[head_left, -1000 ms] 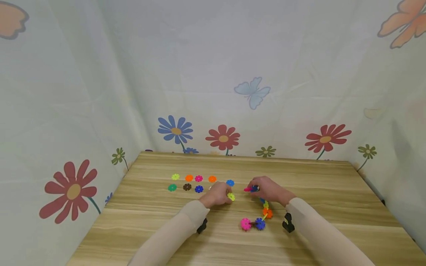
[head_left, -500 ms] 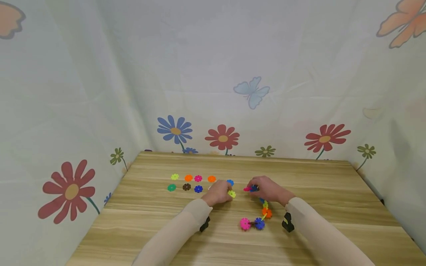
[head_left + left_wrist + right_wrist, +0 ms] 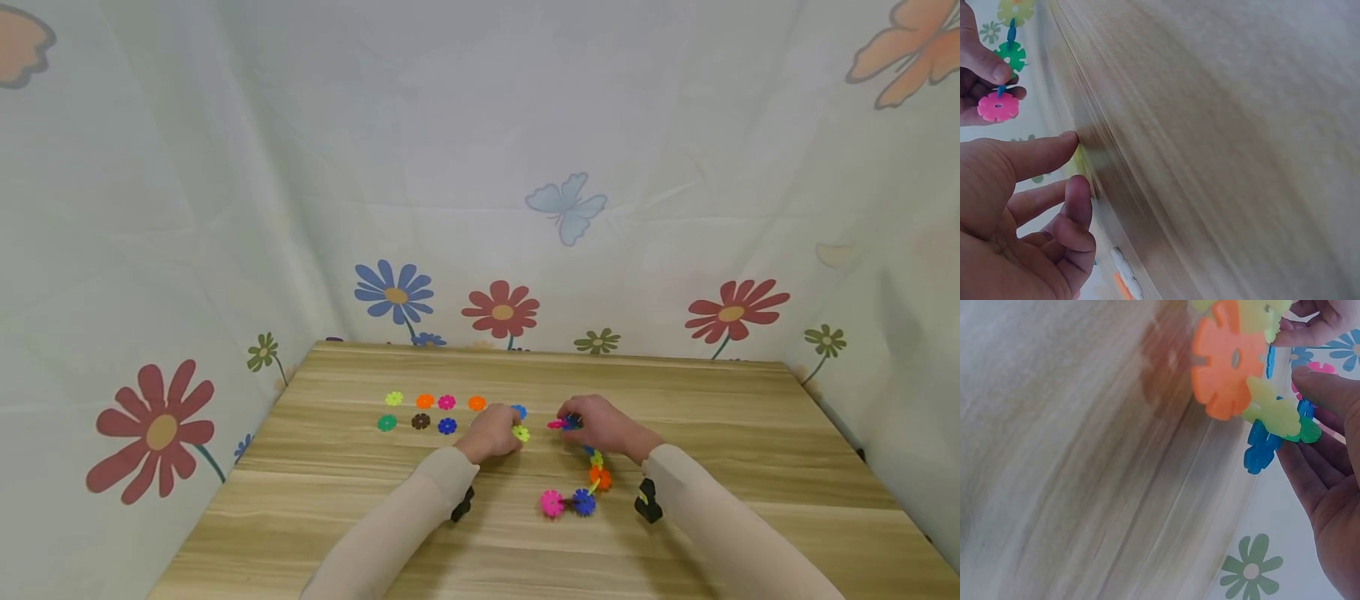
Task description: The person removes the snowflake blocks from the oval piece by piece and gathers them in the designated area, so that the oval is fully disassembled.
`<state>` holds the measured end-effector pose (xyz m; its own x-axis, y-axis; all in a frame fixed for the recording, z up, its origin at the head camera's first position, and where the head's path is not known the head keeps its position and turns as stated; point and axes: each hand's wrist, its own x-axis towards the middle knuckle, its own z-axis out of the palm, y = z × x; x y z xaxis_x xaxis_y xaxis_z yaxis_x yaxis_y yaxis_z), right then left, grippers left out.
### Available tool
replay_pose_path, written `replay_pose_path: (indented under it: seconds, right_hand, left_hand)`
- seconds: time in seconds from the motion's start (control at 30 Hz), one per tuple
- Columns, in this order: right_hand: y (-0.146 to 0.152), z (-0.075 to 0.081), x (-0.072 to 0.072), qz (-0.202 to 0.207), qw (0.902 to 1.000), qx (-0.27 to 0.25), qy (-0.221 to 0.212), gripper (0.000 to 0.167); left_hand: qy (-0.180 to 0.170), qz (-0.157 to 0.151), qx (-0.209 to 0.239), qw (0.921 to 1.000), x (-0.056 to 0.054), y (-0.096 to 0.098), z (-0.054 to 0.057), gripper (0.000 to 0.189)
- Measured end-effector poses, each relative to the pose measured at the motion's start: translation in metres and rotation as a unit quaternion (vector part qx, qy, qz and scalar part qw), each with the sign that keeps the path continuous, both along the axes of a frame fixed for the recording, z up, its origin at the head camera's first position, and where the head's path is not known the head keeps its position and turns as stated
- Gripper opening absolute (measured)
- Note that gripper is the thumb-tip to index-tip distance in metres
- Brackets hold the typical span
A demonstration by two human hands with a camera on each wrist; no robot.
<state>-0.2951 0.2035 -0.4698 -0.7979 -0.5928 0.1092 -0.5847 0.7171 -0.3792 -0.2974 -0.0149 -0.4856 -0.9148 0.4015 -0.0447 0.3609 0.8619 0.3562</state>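
Observation:
My left hand (image 3: 491, 431) pinches a lime-yellow notched plastic disc (image 3: 522, 433) just above the table; in the left wrist view its fingers mostly hide the disc. To its right, my right hand (image 3: 600, 423) holds one end of a chain of interlocked discs. A pink disc (image 3: 999, 107) sticks out at that end, joined to a blue one, with a green disc (image 3: 1013, 57) by the fingers. From there the chain runs down through an orange disc (image 3: 1225, 359) to a dark blue disc (image 3: 584, 502) and a pink end disc (image 3: 552, 503). The two hands are apart.
Loose discs lie in two rows on the wooden table (image 3: 360, 500), among them a green disc (image 3: 387, 423), a brown disc (image 3: 421, 422) and an orange disc (image 3: 477, 403). A light blue disc (image 3: 519, 412) lies behind my left hand. A flowered cloth (image 3: 450, 167) hangs behind.
My left hand has moved slightly away from me with the yellow disc, bringing it nearly level with the pink disc. My right hand and the chain have hardly moved.

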Motion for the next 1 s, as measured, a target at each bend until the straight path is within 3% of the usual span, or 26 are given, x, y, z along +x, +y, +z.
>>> replay_pose_path:
  seconds: [0.27,0.5,0.8,1.0]
  right_hand:
    - [-0.001,-0.001,-0.001,-0.001,1.0000,-0.007,0.005,0.024]
    - [-0.002,-0.002,-0.001,-0.010,0.9998,-0.016,0.001,0.027]
    - [-0.005,-0.003,-0.002,0.004,0.9999,-0.014,0.005,0.027]
    - [-0.007,-0.001,-0.001,0.013,0.9997,-0.019,-0.003,0.027]
  left_hand:
    - [-0.002,-0.001,0.019,0.9998,-0.001,-0.003,0.000,0.019]
    - [-0.012,0.012,0.087,0.9961,0.003,-0.001,0.002,0.018]
    - [-0.034,0.020,0.222,0.9743,0.009,0.009,0.006,0.016]
    - [-0.051,0.016,0.274,0.9603,0.014,0.015,0.008,0.013]
